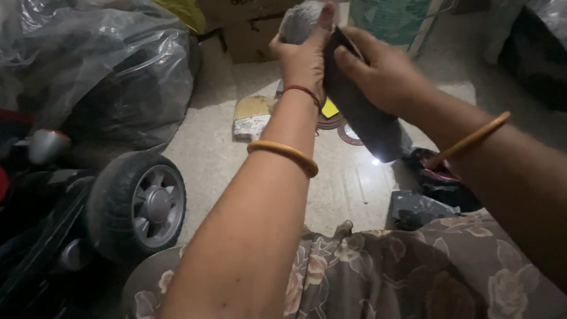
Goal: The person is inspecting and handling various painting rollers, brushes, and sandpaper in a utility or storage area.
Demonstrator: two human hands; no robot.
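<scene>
Left hand (304, 56): raised in front of the person, fingers closed around the upper end of a dark sleeve (360, 112), thumb pointing up along it.
Right hand (378, 74): wrapped over the sleeve's middle from the right, fingers pressed against the cloth.
Sleeve: held in the air between both hands, well above the floor (224, 153); its lower end hangs free and looks open.
Grey lump (298, 20): sits at the sleeve's top by the left thumb; whether it is inside the sleeve or behind it cannot be told.
Progress: judged mid-way, both hands gripping, nothing set down.
Left to do: a grey cloth (416, 207) and a dark bundle (440, 177) lie untouched on the floor by the right forearm.
Surroundings: toy wheel (142, 204) at left, plastic bag (106, 65) behind it.
</scene>
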